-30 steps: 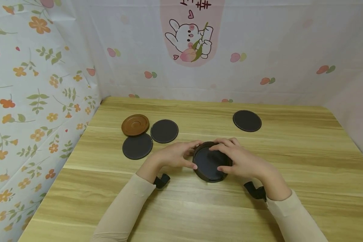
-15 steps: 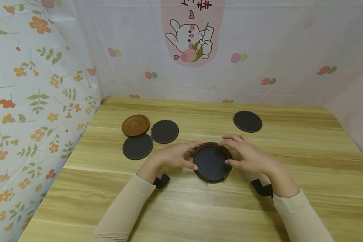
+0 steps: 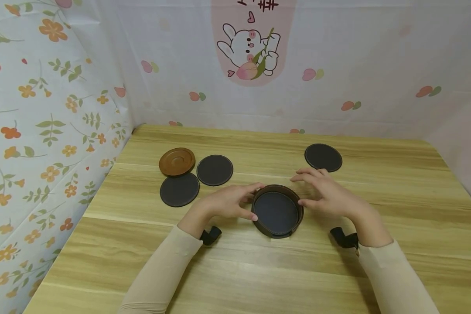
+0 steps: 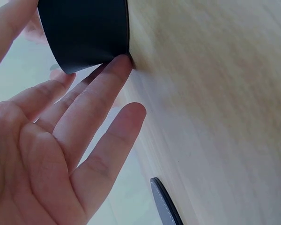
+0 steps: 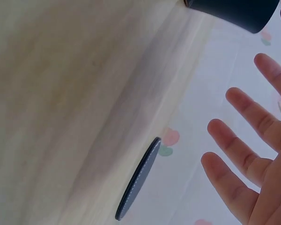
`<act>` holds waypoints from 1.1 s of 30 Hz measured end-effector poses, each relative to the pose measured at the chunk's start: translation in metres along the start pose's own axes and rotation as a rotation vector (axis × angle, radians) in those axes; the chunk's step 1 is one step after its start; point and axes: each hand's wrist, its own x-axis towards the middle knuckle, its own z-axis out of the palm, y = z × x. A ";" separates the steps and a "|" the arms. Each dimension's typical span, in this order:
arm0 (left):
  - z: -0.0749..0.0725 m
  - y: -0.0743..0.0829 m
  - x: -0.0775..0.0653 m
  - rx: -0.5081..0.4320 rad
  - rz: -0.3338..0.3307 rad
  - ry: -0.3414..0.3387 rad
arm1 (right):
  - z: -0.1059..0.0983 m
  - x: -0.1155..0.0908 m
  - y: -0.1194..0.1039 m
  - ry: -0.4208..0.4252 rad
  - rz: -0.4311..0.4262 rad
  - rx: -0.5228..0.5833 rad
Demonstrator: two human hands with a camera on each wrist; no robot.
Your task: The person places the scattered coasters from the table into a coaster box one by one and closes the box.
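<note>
My left hand (image 3: 228, 201) holds the left side of a round dark coaster holder (image 3: 264, 228), its thumb at the front-left and its fingers at the back-left. In the left wrist view, fingertips touch the dark outer wall of the coaster holder (image 4: 86, 33). A dark disc-like surface (image 3: 275, 213) shows inside; whether it is a coaster or the holder's floor I cannot tell. My right hand (image 3: 329, 194) is raised to the right of the holder with spread, empty fingers, its thumb close to the rim. The right wrist view shows these loose fingers (image 5: 243, 154) apart from the holder.
Behind my right hand lies a dark round coaster (image 3: 323, 157). To the left are two more dark coasters (image 3: 214, 170) and a brown round saucer (image 3: 177, 162), which partly overlaps the nearer coaster (image 3: 179, 190). The wooden table (image 3: 235, 279) meets a patterned cloth (image 3: 337, 52) behind.
My right hand has drawn out of the coaster holder and moved right and a little away from me. The left hand keeps its place at the holder's left side.
</note>
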 end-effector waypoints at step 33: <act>0.000 -0.001 0.000 0.027 0.006 0.003 | -0.034 0.029 0.065 0.021 0.099 0.036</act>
